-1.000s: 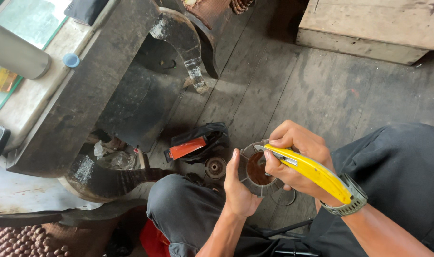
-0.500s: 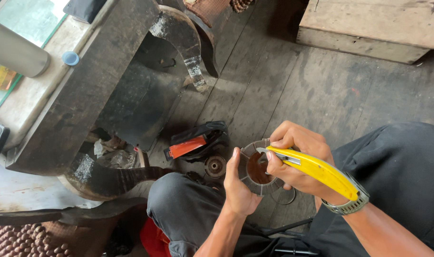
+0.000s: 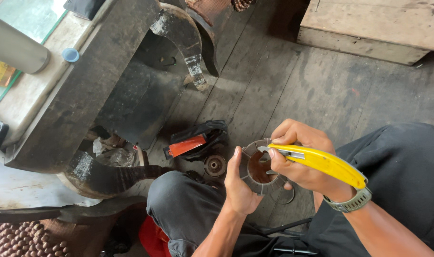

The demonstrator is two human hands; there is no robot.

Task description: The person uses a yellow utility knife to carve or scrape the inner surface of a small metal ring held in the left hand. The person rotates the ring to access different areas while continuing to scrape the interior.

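- The ring-shaped grey metal part with slotted walls and a rusty brown core (image 3: 260, 167) sits upright between my two hands, above my knees and the dark plank floor (image 3: 293, 85).
- My left hand (image 3: 239, 185) is pressed flat against the ring's left wall, fingers straight, steadying rather than wrapping it; I judge that a weak hold, so the ring could roll or tip if pushed from the right.
- My right hand (image 3: 302, 159) is closed around the yellow utility knife with a metal blade tip (image 3: 316, 162), the tip resting at the ring's upper rim.
- The blade points toward the left hand; if it skips off the metal, I reckon it could run into the left fingers (image 3: 234, 159) just beyond.
- Hard sideways pressure could snap the thin blade.
- Left of the left hand lie a small round rusty pulley-like disc (image 3: 215, 165) and an orange-handled tool on a black pouch (image 3: 188, 145); a dropped ring might knock them.
- A thin wire ring (image 3: 286, 196) lies below the right hand, easy to lose.
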